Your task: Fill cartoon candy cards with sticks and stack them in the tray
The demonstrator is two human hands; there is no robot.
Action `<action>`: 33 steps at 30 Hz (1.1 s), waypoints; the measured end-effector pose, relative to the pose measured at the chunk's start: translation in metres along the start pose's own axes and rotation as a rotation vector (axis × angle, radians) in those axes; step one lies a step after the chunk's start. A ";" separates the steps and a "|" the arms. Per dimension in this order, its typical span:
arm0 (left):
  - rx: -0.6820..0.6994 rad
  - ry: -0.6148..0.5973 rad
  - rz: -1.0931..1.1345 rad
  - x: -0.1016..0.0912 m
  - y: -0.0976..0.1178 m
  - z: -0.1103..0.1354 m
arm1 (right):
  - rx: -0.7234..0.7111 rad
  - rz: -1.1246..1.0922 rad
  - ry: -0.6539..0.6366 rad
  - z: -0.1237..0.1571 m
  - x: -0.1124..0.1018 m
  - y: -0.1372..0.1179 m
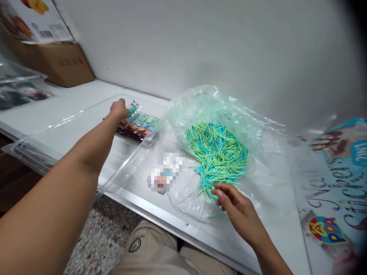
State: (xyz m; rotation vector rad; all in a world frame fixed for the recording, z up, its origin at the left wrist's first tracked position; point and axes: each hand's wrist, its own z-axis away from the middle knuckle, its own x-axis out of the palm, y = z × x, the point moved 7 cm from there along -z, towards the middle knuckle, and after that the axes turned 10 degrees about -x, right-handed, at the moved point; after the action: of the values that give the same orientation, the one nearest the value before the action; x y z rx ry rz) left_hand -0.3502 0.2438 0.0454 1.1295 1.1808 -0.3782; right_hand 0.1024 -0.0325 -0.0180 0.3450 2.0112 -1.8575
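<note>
Now, left hand (119,109) pinching 1 packet (133,108), right hand (234,201) beside green-blue sticks (218,154), grip unclear

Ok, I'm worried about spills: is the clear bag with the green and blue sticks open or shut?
Open: the clear bag gapes wide, and the green and blue sticks lie uncovered near the right hand.
</note>
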 end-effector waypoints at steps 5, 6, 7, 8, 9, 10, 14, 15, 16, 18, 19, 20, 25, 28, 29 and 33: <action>0.085 -0.011 -0.018 -0.002 -0.004 -0.002 | 0.008 0.014 0.052 -0.001 -0.010 0.010; 0.099 -0.039 -0.025 -0.001 -0.006 -0.001 | 0.011 0.008 0.050 -0.002 -0.009 0.012; 0.111 -0.070 -0.037 0.001 -0.008 0.000 | 0.012 0.000 0.045 -0.003 -0.008 0.013; 0.117 -0.107 -0.049 0.004 -0.011 0.001 | 0.011 -0.010 0.037 -0.005 -0.006 0.015; 0.118 -0.143 -0.059 0.007 -0.014 0.003 | 0.010 -0.017 0.024 -0.006 -0.003 0.015; 0.114 -0.173 -0.062 0.010 -0.017 0.006 | 0.009 -0.022 0.010 -0.008 0.000 0.015; 0.108 -0.196 0.003 0.016 -0.020 0.019 | -0.001 -0.029 -0.047 -0.012 0.017 0.006; 0.118 -0.185 0.022 0.014 -0.018 0.021 | -0.014 -0.024 -0.061 -0.014 0.022 0.002; 0.132 -0.176 0.036 0.012 -0.014 0.022 | -0.031 -0.011 -0.074 -0.016 0.027 -0.002; 0.167 -0.152 0.053 0.005 -0.002 0.024 | -0.074 0.048 -0.105 -0.023 0.039 -0.009; 0.184 -0.134 0.054 -0.001 0.007 0.026 | -0.095 0.095 -0.119 -0.029 0.045 -0.012; 0.203 -0.107 0.072 -0.009 0.017 0.029 | -0.104 0.154 -0.138 -0.037 0.052 -0.013; 0.396 -0.048 0.619 -0.066 0.080 0.106 | -0.068 0.517 -0.182 -0.094 0.086 -0.001; 0.549 -0.220 0.783 -0.087 0.104 0.193 | 0.016 0.564 -0.199 -0.122 0.104 0.014; 0.593 -0.259 0.784 -0.092 0.105 0.223 | 0.029 0.554 -0.198 -0.128 0.108 0.019; 0.500 -0.363 0.787 -0.087 0.078 0.300 | 0.045 0.463 -0.170 -0.136 0.116 0.030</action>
State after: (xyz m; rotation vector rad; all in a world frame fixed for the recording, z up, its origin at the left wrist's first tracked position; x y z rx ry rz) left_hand -0.1669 -0.0011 0.1445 1.7659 0.2618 -0.2470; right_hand -0.0039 0.0967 -0.0881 0.5877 1.6112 -1.5822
